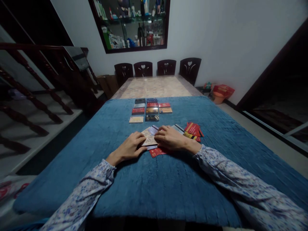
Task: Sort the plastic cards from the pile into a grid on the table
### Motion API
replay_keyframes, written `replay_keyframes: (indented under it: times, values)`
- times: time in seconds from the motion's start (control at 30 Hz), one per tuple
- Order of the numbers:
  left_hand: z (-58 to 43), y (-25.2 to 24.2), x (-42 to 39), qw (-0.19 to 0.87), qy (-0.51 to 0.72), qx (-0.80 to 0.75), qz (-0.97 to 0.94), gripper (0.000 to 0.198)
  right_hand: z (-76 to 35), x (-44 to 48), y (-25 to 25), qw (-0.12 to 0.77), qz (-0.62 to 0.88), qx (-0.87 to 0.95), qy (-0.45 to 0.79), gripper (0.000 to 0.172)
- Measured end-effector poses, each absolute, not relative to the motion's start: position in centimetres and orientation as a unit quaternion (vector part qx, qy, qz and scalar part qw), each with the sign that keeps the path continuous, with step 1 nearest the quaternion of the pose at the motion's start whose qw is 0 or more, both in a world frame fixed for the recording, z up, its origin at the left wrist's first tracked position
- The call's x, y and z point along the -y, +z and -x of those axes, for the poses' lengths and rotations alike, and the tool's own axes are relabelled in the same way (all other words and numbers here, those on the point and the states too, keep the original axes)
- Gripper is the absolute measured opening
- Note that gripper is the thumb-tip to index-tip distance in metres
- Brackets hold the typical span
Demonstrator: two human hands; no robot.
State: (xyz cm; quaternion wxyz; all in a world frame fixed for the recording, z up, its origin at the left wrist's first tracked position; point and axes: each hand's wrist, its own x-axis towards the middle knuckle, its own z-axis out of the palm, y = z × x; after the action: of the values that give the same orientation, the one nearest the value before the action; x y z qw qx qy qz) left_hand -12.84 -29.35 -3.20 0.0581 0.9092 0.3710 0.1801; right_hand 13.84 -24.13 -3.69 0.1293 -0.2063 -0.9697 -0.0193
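My left hand [132,145] has its thumb and fingers closed on the left edge of a cream patterned card [149,140]. Over the right side of that card lies my right hand [172,138], its fingers bent onto it. A pale purple card [153,130] shows between the hands, and a red card [157,152] sticks out below. To the right of my right hand, red cards [193,128] overlap a yellow and black card [190,135] and a light striped card [178,129]. Parts of the pile are hidden under my right hand.
Ahead, several cards are laid in rows, among them a cream card [136,119] and a black card [152,118]. A blue cloth [115,189] covers the near table; bare stone-like tabletop [156,87] shows beyond it. Dark chairs [166,67] stand at the far end.
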Motion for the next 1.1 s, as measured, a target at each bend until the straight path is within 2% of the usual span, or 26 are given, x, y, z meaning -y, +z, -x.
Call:
replay_keyframes:
  times: [0.4,0.57,0.87,1.1]
  values:
    - [13.3,-3.0,29.0,0.052,0.216,-0.35,-0.91,0.022,-14.0,23.9,-3.9,0.185,0.185,0.965,-0.03,0.028]
    - [13.6,-3.7,28.3,0.057,0.258,-0.362,-0.894,0.024,-14.0,23.2,-4.6,0.237,0.226,0.944,-0.035,0.026]
    - [13.4,-4.5,27.5,0.055,0.291,-0.384,-0.875,0.025,-13.6,22.9,-5.6,0.264,0.301,0.916,-0.01,0.022]
    - [13.5,-5.7,26.5,0.05,0.317,-0.397,-0.86,0.033,-12.8,23.2,-6.1,0.289,0.326,0.9,-0.031,0.03]
